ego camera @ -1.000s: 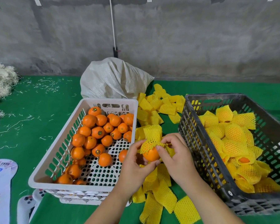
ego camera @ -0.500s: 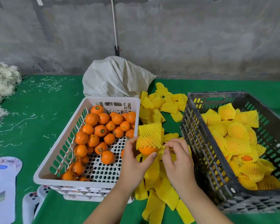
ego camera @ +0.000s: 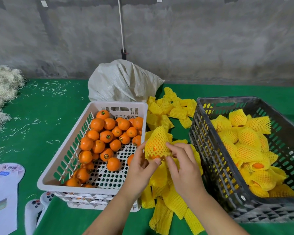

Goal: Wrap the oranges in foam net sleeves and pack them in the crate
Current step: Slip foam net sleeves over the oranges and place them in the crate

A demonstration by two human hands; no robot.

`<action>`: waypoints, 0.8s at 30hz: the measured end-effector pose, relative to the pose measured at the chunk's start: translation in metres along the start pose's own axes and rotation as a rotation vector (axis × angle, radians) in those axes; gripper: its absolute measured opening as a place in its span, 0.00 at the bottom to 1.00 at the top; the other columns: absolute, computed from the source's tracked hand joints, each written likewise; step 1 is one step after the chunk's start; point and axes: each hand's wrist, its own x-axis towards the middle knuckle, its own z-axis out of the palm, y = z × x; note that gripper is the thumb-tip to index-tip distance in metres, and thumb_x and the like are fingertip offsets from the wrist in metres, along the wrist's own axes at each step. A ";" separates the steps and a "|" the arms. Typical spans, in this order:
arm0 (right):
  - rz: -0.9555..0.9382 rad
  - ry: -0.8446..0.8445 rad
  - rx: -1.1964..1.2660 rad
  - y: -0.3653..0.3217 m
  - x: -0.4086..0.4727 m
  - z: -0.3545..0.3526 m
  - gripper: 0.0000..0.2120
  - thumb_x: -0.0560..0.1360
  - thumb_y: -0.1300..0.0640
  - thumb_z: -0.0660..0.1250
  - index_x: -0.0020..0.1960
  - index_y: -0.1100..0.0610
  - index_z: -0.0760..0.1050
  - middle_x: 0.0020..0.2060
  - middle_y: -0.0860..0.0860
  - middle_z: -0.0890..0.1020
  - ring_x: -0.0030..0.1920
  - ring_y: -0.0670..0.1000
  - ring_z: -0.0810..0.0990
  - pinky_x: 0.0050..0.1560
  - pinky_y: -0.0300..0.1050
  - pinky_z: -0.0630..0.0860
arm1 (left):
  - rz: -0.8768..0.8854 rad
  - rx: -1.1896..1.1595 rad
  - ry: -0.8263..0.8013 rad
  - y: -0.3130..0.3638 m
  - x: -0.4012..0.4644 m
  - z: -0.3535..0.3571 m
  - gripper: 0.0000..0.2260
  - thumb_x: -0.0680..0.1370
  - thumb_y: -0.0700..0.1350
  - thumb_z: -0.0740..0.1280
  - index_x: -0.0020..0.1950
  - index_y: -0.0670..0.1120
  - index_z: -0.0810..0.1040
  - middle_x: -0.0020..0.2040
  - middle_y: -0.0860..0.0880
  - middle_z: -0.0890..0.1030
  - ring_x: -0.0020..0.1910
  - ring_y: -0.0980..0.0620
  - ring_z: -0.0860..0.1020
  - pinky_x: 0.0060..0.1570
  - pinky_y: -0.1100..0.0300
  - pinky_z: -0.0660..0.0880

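Observation:
Between the two crates, both my hands hold one orange in a yellow foam net sleeve [ego camera: 157, 145]. The sleeve covers nearly all of it; a bit of orange peel shows at the bottom. My left hand [ego camera: 141, 168] grips it from the left and below, thumb at its underside. My right hand [ego camera: 183, 167] pinches the sleeve's right side. The white crate [ego camera: 61, 165] on the left holds several bare oranges [ego camera: 102, 138]. The black crate [ego camera: 215, 168] on the right holds several wrapped oranges [ego camera: 248, 150].
Loose yellow sleeves [ego camera: 170, 109] lie between the crates, and more sleeves [ego camera: 165, 206] lie under my hands. A white sack [ego camera: 122, 82] stands behind. Straw-like shreds [ego camera: 2, 92] pile at far left. A white game controller [ego camera: 36, 209] and printed paper [ego camera: 3, 192] lie at bottom left.
The sleeve has been pulled further down over the orange, which now shows only at the bottom. Both hands rose slightly with it and shifted grip.

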 end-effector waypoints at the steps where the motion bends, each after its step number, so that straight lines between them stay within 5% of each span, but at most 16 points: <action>1: -0.021 0.032 -0.019 0.002 0.002 -0.002 0.14 0.80 0.61 0.66 0.65 0.59 0.79 0.57 0.50 0.76 0.57 0.47 0.78 0.53 0.48 0.80 | -0.001 0.003 0.018 0.001 0.000 0.001 0.26 0.79 0.49 0.76 0.75 0.53 0.72 0.65 0.45 0.82 0.64 0.42 0.81 0.63 0.47 0.79; 4: -0.086 0.072 -0.056 -0.003 0.004 -0.002 0.10 0.78 0.67 0.69 0.58 0.61 0.82 0.52 0.52 0.80 0.53 0.48 0.79 0.48 0.47 0.81 | 0.035 0.025 0.063 0.003 0.000 0.004 0.23 0.79 0.44 0.76 0.71 0.55 0.74 0.59 0.47 0.85 0.57 0.48 0.84 0.55 0.56 0.81; 8: -0.128 -0.060 -0.030 -0.022 -0.009 0.010 0.11 0.78 0.58 0.66 0.58 0.57 0.81 0.54 0.50 0.79 0.55 0.49 0.80 0.52 0.45 0.80 | 0.078 0.036 0.144 0.001 0.001 -0.001 0.27 0.71 0.39 0.75 0.65 0.59 0.74 0.50 0.49 0.85 0.46 0.51 0.83 0.45 0.59 0.81; 12: 0.416 -0.109 0.344 -0.032 -0.008 0.007 0.32 0.72 0.33 0.65 0.73 0.40 0.65 0.65 0.38 0.68 0.65 0.41 0.71 0.58 0.38 0.75 | 0.085 0.052 0.158 -0.001 0.001 -0.002 0.31 0.71 0.37 0.80 0.65 0.59 0.72 0.54 0.50 0.85 0.49 0.50 0.85 0.45 0.58 0.82; 14: 0.640 -0.192 0.535 -0.033 -0.002 0.007 0.41 0.66 0.24 0.65 0.75 0.33 0.58 0.70 0.38 0.67 0.68 0.42 0.71 0.62 0.42 0.75 | 0.113 0.103 0.126 -0.002 0.002 -0.001 0.31 0.72 0.38 0.81 0.67 0.58 0.70 0.57 0.51 0.84 0.53 0.51 0.85 0.47 0.59 0.82; 18: 0.780 -0.160 0.609 -0.028 0.007 0.012 0.43 0.68 0.35 0.76 0.78 0.42 0.62 0.70 0.44 0.75 0.69 0.51 0.76 0.68 0.57 0.75 | 0.142 0.304 0.016 -0.005 -0.002 0.003 0.32 0.71 0.37 0.76 0.69 0.58 0.68 0.61 0.60 0.79 0.60 0.56 0.81 0.54 0.65 0.78; 21: 0.864 -0.075 0.705 -0.021 0.010 0.007 0.47 0.60 0.31 0.76 0.75 0.41 0.67 0.67 0.44 0.79 0.66 0.51 0.78 0.67 0.59 0.75 | 0.176 0.465 -0.049 -0.008 -0.006 0.005 0.35 0.70 0.34 0.70 0.70 0.61 0.65 0.60 0.68 0.75 0.59 0.62 0.78 0.51 0.71 0.75; 24: 0.924 -0.059 0.740 -0.017 0.010 -0.002 0.43 0.56 0.29 0.78 0.69 0.37 0.72 0.65 0.43 0.80 0.65 0.50 0.79 0.67 0.59 0.76 | 0.207 0.579 -0.085 -0.011 -0.008 0.004 0.34 0.71 0.37 0.69 0.68 0.66 0.64 0.54 0.68 0.73 0.47 0.59 0.76 0.43 0.60 0.74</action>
